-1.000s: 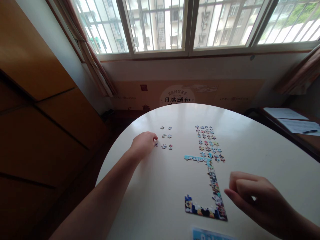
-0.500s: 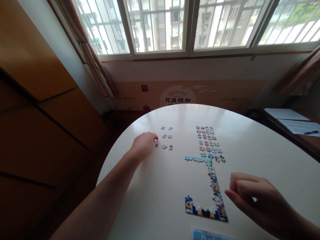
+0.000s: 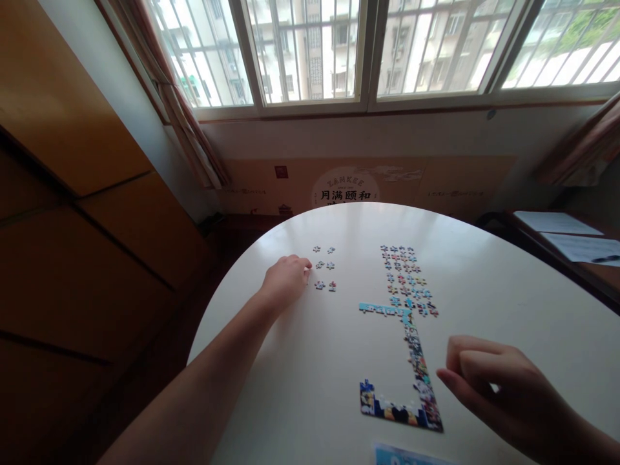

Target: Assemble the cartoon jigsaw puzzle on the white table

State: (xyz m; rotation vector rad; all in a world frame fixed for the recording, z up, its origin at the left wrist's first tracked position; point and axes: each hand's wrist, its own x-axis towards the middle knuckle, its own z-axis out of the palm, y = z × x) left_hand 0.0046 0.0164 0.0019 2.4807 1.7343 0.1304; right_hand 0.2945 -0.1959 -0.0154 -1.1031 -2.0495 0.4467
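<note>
My left hand (image 3: pixel 288 281) reaches over the far left of the table, its fingers pinched at the left end of a small group of loose jigsaw pieces (image 3: pixel 320 285). The puzzle piece that lay at these fingertips is now almost wholly hidden by them. A partly joined puzzle border (image 3: pixel 420 368) lies in the middle, with a top strip, a right side and a bottom corner. Just right of it my right hand (image 3: pixel 498 381) is curled into a loose fist, and no piece shows in it. Beyond the border, more loose pieces (image 3: pixel 402 279) lie in rows.
The round white table (image 3: pixel 300 394) fills the middle of the view. At its near edge a blue printed sheet or packet (image 3: pixel 409 456) is partly cut off. Papers (image 3: pixel 576 247) and a pen lie on a side table at right. A wooden cabinet (image 3: pixel 97 258) stands at left.
My left hand has moved slightly right and closed over the leftmost loose puzzle piece, which showed beside its fingertips before. My right hand has stayed in place.
</note>
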